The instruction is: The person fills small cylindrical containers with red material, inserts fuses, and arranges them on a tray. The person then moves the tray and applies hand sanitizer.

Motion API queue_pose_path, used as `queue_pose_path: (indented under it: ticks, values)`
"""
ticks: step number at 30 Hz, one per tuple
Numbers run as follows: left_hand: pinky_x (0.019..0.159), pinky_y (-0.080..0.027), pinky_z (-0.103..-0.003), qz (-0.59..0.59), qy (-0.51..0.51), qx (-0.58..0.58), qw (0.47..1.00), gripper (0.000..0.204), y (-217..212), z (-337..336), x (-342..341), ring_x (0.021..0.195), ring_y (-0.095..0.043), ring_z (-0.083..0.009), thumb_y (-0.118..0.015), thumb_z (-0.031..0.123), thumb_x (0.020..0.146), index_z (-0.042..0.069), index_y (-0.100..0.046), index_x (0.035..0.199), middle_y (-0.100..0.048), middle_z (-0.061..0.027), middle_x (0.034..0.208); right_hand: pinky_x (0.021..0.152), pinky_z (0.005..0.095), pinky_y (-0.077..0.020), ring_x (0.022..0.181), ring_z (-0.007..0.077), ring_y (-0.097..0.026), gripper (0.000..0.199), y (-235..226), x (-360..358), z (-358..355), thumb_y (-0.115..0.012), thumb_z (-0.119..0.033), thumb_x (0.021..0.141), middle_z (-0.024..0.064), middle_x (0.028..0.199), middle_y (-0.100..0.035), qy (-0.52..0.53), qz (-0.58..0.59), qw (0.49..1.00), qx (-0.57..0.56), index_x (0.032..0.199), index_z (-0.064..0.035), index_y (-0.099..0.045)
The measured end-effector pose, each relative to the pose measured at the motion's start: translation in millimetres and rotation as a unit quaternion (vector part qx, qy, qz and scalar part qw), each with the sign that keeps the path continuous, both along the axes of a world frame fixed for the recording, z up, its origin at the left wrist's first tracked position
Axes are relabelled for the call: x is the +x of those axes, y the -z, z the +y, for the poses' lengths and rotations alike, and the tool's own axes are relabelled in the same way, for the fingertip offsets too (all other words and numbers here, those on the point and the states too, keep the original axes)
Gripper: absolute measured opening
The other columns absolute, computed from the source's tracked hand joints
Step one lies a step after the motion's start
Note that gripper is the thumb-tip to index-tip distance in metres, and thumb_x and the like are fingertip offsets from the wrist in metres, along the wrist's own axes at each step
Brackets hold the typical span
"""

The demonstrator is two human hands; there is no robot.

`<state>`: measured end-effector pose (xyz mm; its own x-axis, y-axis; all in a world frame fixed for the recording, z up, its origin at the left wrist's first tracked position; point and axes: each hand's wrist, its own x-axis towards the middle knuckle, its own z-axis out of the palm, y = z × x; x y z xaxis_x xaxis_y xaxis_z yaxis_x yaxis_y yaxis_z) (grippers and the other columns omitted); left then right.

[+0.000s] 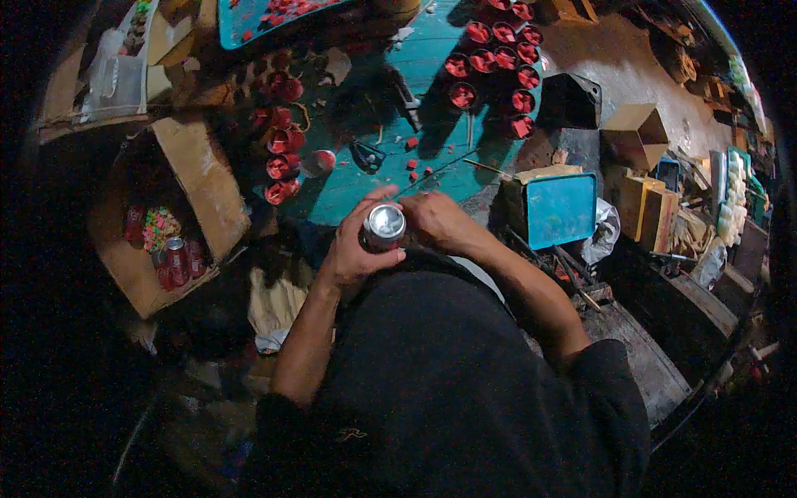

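Note:
My left hand is wrapped round a drink can, its silver end facing up, just in front of the table's near edge. Close by on the right, my right hand has its fingers curled beside the can; whatever they hold, if anything, is hidden. Beyond both hands, small red cubes lie scattered on the teal table. A dark tool with looped handles rests there too, and a long dark tool lies farther back.
Several red-filled round containers stand at the far right, with more red containers along the left. A cardboard box at left holds red cans. A blue-sided container stands at right. At the back lies a blue tray.

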<state>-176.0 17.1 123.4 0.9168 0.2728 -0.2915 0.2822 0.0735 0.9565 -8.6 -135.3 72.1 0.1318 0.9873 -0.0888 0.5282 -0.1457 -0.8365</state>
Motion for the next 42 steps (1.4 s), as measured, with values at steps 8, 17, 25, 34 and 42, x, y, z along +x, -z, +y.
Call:
queue_pose_path:
  ticks: [8, 17, 25, 34, 42]
  values:
    - [0.097, -0.052, -0.037, 0.03, -0.185, 0.145, 0.971, 0.068, 30, 33, -41, 0.111, -0.064, -0.0238, -0.092, 0.018, 0.067, 0.002, -0.06, 0.125, -0.066, -0.0109, 0.122, 0.074, 0.0521, -0.0513, 0.09, 0.0418, -0.066, 0.027, 87, -5, 131, -0.065, -0.027, 0.089, 0.0215, 0.093, -0.069, 0.122, -0.146, 0.979, -0.076, 0.098, -0.0016, -0.065]
    - [0.085, -0.053, -0.041, -0.044, -0.133, 0.256, 0.957, 0.06, 7, 64, -35, 0.095, -0.065, -0.0325, -0.091, 0.026, 0.067, -0.003, -0.061, 0.11, -0.062, -0.017, 0.105, 0.076, 0.053, -0.0521, 0.09, 0.0421, -0.067, 0.027, 161, 16, 164, -0.056, -0.03, 0.095, 0.0177, 0.093, -0.071, 0.26, -0.162, 0.944, -0.125, 0.103, -0.0056, -0.064]
    - [0.095, -0.051, -0.044, -0.07, -0.088, 0.377, 0.919, 0.061, -14, 67, -13, 0.11, -0.061, -0.0359, -0.088, 0.016, 0.07, 0.004, -0.055, 0.12, -0.06, -0.0162, 0.115, 0.064, 0.0459, -0.0491, 0.073, 0.0391, -0.067, 0.024, -33, 49, 45, -0.066, -0.032, 0.096, 0.0186, 0.079, -0.067, 0.123, 0.061, 0.989, -0.049, 0.101, -0.0085, -0.065]
    - [0.091, -0.053, -0.043, -0.087, 0.002, 0.463, 0.882, 0.064, -54, 38, 41, 0.105, -0.063, -0.0368, -0.086, 0.01, 0.057, 0.006, -0.06, 0.116, -0.062, -0.0149, 0.112, 0.079, 0.0411, -0.0475, 0.081, 0.02, -0.066, 0.037, -112, 54, -22, -0.066, -0.019, 0.077, 0.0007, 0.088, -0.068, 0.056, -0.34, 0.931, 0.123, 0.113, -0.0073, -0.065]
    - [0.081, -0.054, -0.045, -0.121, 0.044, 0.424, 0.896, 0.056, -68, 16, 56, 0.095, -0.065, -0.0396, -0.085, 0.012, 0.063, 0.004, -0.06, 0.112, -0.061, -0.0165, 0.105, 0.072, 0.0395, -0.044, 0.076, 0.0196, -0.063, 0.018, -146, 58, -44, -0.067, -0.019, 0.08, 0.0028, 0.084, -0.064, 0.022, -0.426, 0.891, 0.154, 0.095, -0.0088, -0.064]
